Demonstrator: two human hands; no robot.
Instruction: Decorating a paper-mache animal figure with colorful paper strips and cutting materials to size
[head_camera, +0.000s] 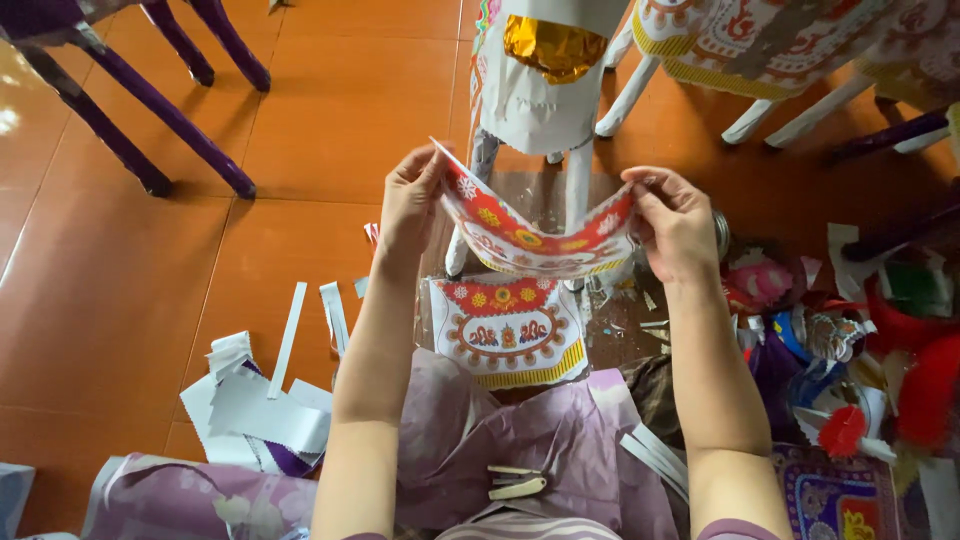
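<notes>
I pinch the patterned paper strip (535, 235) at its two ends, left hand (412, 200) and right hand (672, 222) both closed on it above my lap, and it sags between them, light, floppy and probably easy to tear.

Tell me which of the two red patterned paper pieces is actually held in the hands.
The curved red patterned strip, pinched at its ends by the left hand and right hand. The other, a shaped patterned panel, lies below on the lap, untouched.
</notes>
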